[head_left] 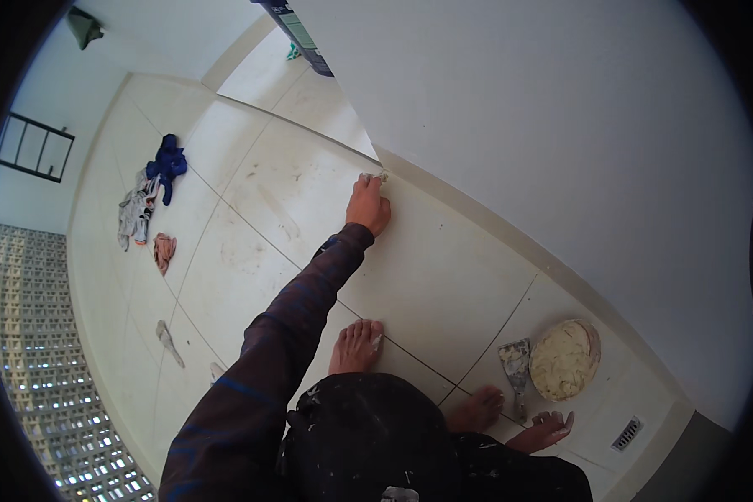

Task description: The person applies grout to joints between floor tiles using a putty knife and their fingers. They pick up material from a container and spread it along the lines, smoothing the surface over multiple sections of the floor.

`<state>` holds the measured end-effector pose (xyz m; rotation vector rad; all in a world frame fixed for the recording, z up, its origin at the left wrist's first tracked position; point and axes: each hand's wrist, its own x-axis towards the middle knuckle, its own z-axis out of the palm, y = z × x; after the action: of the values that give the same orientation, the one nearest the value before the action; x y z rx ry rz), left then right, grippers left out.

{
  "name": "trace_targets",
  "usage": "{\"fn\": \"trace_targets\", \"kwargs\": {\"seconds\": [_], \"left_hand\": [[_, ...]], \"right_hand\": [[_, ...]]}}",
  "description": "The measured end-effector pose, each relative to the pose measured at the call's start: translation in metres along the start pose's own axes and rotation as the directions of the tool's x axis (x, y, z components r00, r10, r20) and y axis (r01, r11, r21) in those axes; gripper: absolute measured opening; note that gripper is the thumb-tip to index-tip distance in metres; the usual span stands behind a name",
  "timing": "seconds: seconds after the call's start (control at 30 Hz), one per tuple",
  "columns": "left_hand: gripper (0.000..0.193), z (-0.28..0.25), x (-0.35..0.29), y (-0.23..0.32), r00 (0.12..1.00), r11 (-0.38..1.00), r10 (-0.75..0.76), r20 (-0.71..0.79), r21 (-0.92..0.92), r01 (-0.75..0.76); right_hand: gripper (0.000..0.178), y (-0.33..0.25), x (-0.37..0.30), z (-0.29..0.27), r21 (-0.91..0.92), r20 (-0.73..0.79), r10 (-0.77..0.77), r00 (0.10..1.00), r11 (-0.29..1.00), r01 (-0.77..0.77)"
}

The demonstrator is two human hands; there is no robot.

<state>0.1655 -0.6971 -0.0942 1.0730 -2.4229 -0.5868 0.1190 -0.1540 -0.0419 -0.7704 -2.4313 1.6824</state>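
My left arm, in a dark sleeve, reaches forward to the wall's corner. There my left hand (368,206) is closed, its fingertips at the foot of the wall beside a small pale, crumbly-looking bit; what it grips is hidden. My right hand (545,431) hangs by my knee with fingers apart and whitish smears on them, holding nothing. Just beyond it, a putty knife (517,368) coated in dried filler lies on the floor. The round tub (595,343) of cream-coloured paste stands against that tool, near the wall.
Tan baseboard (510,243) runs along the white wall (552,125). Far left lie a dark blue cloth (169,161), a grey cloth (134,213), a brownish rag (164,251) and a smeared scraper-like tool (169,341). A floor drain (627,433) sits at lower right. A dark container (301,38) shows beyond the doorway.
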Motion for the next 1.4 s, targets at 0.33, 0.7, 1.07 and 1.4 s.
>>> {"fn": "trace_targets", "kwargs": {"seconds": [0.33, 0.7, 1.07, 1.4], "left_hand": [[0.036, 0.026, 0.022, 0.007, 0.993, 0.993, -0.120, 0.024, -0.004, 0.120], [0.039, 0.012, -0.053, 0.029, 0.980, 0.906, -0.182, 0.078, -0.374, 0.198], [0.059, 0.033, 0.016, 0.017, 0.862, 0.662, -0.458, 0.217, -0.565, 0.493], [0.057, 0.032, 0.006, 0.032, 0.871, 0.622, -0.406, 0.275, -0.615, 0.485]], "right_hand": [[0.048, -0.031, -0.071, 0.079, -0.090, 0.208, -0.338, 0.918, 0.928, 0.362], [0.044, -0.034, -0.105, 0.101, -0.102, 0.324, -0.014, 0.946, 0.994, 0.050], [0.046, -0.007, -0.121, 0.098, -0.169, 0.553, -0.016, 0.833, 0.977, 0.130], [0.042, -0.015, -0.109, 0.113, -0.249, 0.586, -0.020, 0.810, 0.947, 0.203]]}}
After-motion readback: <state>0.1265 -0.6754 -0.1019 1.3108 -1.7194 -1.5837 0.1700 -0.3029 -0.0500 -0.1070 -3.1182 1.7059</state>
